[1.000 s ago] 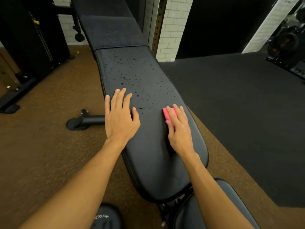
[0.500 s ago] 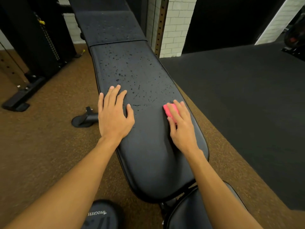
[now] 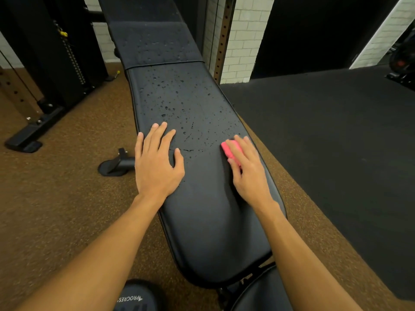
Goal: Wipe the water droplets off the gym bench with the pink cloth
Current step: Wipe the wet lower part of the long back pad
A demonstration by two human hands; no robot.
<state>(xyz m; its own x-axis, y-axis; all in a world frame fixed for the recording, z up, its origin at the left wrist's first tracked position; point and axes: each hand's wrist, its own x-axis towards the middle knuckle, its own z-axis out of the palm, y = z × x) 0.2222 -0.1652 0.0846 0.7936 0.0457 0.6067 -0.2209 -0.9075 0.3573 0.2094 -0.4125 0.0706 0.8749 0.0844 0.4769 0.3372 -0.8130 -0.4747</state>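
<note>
right hand [image 3: 249, 176]: grip released, flat on cloth [image 3: 227, 149] at surface's [image 3: 213, 232] right edge | left hand [image 3: 157, 167]: released, bracing (droplets [image 3: 166, 107] ahead)

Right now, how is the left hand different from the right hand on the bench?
The left hand lies bare on the gym bench with nothing under it; the right hand presses the pink cloth down. The left hand's fingers spread apart; the right hand's fingers lie close together. Both rest flat on the bench, at the edge of the water droplets.
</note>
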